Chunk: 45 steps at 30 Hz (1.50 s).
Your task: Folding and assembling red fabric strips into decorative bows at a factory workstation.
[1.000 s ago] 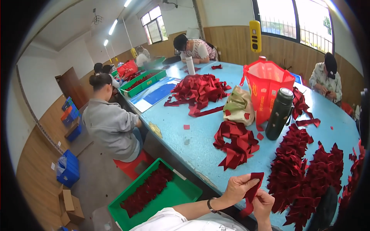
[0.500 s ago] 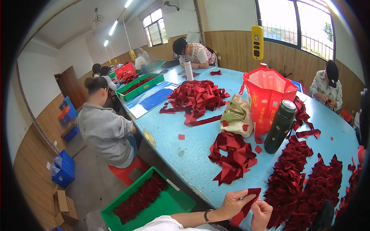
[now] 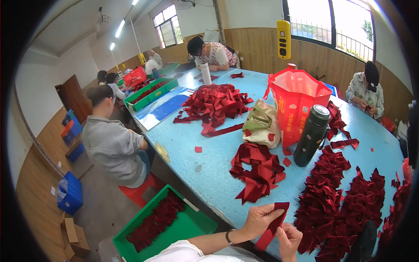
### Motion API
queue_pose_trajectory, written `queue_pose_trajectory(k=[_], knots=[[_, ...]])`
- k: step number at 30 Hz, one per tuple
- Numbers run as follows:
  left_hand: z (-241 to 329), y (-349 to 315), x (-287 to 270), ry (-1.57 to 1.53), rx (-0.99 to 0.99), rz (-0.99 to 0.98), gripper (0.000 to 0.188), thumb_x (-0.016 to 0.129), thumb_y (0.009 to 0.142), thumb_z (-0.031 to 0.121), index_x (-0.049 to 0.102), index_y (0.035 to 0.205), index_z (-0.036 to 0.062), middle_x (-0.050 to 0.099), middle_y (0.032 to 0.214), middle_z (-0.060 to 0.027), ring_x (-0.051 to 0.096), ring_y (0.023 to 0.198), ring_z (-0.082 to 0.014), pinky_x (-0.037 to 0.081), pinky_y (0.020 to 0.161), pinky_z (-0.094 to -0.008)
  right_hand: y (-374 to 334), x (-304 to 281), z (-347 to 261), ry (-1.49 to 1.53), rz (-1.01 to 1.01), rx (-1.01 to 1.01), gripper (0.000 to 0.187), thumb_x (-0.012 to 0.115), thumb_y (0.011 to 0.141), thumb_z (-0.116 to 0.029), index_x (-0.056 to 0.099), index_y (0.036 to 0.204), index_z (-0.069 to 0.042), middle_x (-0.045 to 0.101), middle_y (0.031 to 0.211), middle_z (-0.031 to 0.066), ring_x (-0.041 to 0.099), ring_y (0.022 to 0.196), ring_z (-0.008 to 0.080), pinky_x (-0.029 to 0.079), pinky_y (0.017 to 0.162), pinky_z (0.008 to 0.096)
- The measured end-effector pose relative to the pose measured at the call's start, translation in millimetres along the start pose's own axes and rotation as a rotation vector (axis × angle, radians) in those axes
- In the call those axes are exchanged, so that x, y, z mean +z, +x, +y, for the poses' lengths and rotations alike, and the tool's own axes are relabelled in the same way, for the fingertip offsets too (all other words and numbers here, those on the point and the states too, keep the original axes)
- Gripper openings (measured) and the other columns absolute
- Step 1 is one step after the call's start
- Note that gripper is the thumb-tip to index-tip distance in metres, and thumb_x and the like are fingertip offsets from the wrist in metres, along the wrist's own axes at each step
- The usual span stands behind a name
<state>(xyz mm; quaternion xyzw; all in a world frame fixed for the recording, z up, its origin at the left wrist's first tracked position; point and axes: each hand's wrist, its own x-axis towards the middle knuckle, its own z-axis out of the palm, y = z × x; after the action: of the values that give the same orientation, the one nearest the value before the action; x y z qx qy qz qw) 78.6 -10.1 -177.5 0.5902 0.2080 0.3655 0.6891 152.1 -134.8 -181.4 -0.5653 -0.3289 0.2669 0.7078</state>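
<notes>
Hands at six o'clock: we note left hand [image 3: 257, 218] and right hand [image 3: 289, 238] both pinched on one dark red strip [image 3: 273, 225], above blue table [image 3: 209, 157] edge; loose strip pile [image 3: 257, 172] at twelve.

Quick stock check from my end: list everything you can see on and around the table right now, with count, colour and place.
red strip: one, dark red, held in both hands at the table's near edge
loose strips pile: one, dark red, just beyond the hands
folded pieces heap: one broad spread, dark red, near right
far strips pile: one, dark red, table centre
flask: one, dark green, upright beside the bag
shopping bag: one, red, behind the flask
cloth bag: one, beige, left of the red bag
table: one, light blue
green crate: one, on the floor, near left, holding red pieces
co-workers: several, seated around the table
left hand: pinching the strip's upper end
right hand: gripping the strip lower down
</notes>
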Motion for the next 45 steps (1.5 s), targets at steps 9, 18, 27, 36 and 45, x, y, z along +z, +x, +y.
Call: queue_pose_trajectory(k=[9,18,27,36,45], knots=[[19,-29,-1,0.099,0.0,-0.099,0.018,0.066,0.088,0.012,0.07,0.102,0.002,0.066,0.077,0.003,0.053,0.069,-0.0023,0.045,0.059,-0.0205,-22,6,-4,0.231,-0.02,0.08,0.004,0.062,0.078,0.007,0.063,0.082,0.005,0.063,0.076,0.0026,0.057,0.068,0.007,0.043,0.06,0.0195],[49,-31,-5,0.122,0.011,-0.028,0.01,0.066,0.086,0.009,0.069,0.089,-0.0002,0.06,0.069,0.0034,0.049,0.065,-0.0026,0.042,0.055,-0.0226,-38,-8,-12,0.015,-0.138,0.061,0.006,0.064,0.082,-0.001,0.064,0.086,0.005,0.061,0.074,-0.0009,0.051,0.066,0.0053,0.041,0.059,0.0194],[39,-33,5,-0.199,-0.031,-0.199,0.02,0.063,0.088,0.004,0.067,0.107,-0.0009,0.069,0.093,-0.0049,0.061,0.083,-0.0092,0.049,0.077,-0.0245,-20,-13,-15,0.446,0.01,0.036,0.015,0.064,0.086,-0.008,0.067,0.096,0.003,0.064,0.08,-0.0007,0.054,0.071,0.0064,0.044,0.064,0.0212],[22,-49,9,-0.111,0.057,-0.147,0.024,0.061,0.09,0.005,0.063,0.113,-0.0016,0.068,0.103,-0.0115,0.065,0.091,-0.0183,0.052,0.084,-0.0304,-28,-1,-11,0.184,-0.025,-0.062,0.015,0.067,0.085,-0.008,0.068,0.095,0.003,0.067,0.084,0.0014,0.056,0.072,0.006,0.044,0.061,0.021],[23,-31,-21,0.424,0.393,-0.154,0.023,0.058,0.093,0.009,0.062,0.108,-0.0082,0.066,0.106,-0.0156,0.061,0.087,-0.0136,0.049,0.083,-0.026,-17,1,-14,0.279,-0.112,0.111,0.008,0.067,0.081,-0.001,0.066,0.076,0.004,0.062,0.083,0.0053,0.05,0.067,0.0065,0.038,0.056,0.0207]])
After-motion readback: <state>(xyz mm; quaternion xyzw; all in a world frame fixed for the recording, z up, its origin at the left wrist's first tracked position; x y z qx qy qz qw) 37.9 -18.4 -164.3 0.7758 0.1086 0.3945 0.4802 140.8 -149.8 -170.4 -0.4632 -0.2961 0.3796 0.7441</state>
